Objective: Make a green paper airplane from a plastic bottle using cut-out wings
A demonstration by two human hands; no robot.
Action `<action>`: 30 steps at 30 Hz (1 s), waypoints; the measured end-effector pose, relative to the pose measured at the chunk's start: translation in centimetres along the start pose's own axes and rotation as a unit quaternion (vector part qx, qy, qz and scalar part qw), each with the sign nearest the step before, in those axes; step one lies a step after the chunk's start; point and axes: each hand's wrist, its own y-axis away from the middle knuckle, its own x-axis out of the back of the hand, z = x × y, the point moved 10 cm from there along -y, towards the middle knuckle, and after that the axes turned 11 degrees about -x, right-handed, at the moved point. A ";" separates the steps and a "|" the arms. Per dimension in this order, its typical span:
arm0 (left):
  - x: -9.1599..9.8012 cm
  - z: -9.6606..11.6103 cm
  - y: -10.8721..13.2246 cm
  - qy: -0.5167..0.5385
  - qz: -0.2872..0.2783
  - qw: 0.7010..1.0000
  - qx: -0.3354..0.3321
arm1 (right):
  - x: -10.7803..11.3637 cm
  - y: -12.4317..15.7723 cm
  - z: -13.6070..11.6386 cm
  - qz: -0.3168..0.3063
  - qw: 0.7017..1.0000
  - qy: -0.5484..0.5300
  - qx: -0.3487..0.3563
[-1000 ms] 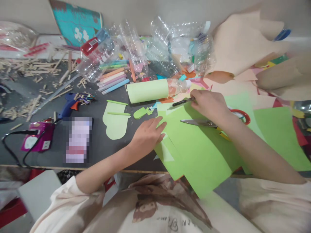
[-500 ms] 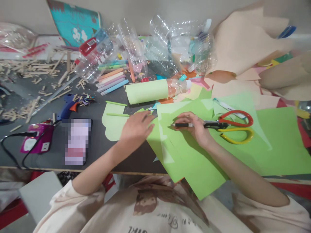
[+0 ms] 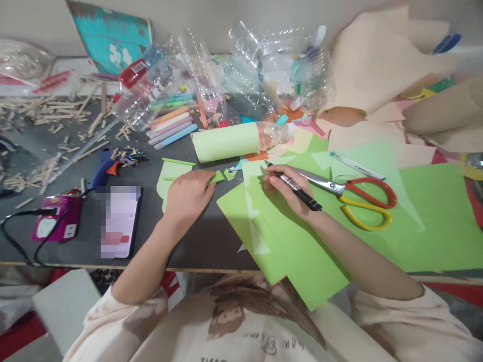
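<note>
My left hand [image 3: 190, 193] lies over the pale green cut paper [image 3: 163, 183], palm down with its fingers curled. A small bright green paper scrap [image 3: 218, 177] pokes out by its fingertips; whatever is under the fingers is hidden. In my right hand [image 3: 292, 188] is a black pen [image 3: 298, 190], slanted with its tip toward the upper left. That hand rests above green paper sheets [image 3: 313, 261] stacked with a paler translucent sheet [image 3: 400, 191]. Just right of it lie scissors [image 3: 337, 187] with one red and one yellow handle loop.
A bottle wrapped in pale green paper [image 3: 226, 142] lies beyond my hands. Clear plastic bottles [image 3: 249, 75] and rolled brown paper [image 3: 370, 65] fill the back. Leftward are a phone [image 3: 121, 221], a blue glue gun [image 3: 100, 168], a corded purple box [image 3: 56, 216] and scattered wooden sticks [image 3: 33, 118].
My left hand has moved left onto the pale green paper. The pen has tilted in my right hand, its back end swinging down toward me. The scissors' handles look slightly lower.
</note>
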 end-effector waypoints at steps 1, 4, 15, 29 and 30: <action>0.4 0.0 0.0 0.008 0.003 1.000 0.004 | 0.0 0.0 0.2 0.002 1.000 -0.009 0.006; 1.7 1.6 -0.5 0.071 0.053 0.995 -0.047 | 0.1 0.0 0.3 0.001 0.999 -0.029 0.017; -0.1 7.7 -0.6 0.163 0.214 0.916 -0.297 | -2.6 0.9 0.2 -0.112 0.991 -0.026 -0.067; -2.9 5.7 -2.0 0.199 0.036 0.965 -0.166 | -1.3 0.7 0.5 -0.042 0.999 0.017 -0.031; -3.3 5.7 -2.0 0.204 0.014 0.966 -0.159 | -1.3 0.8 0.6 -0.040 0.998 0.024 -0.032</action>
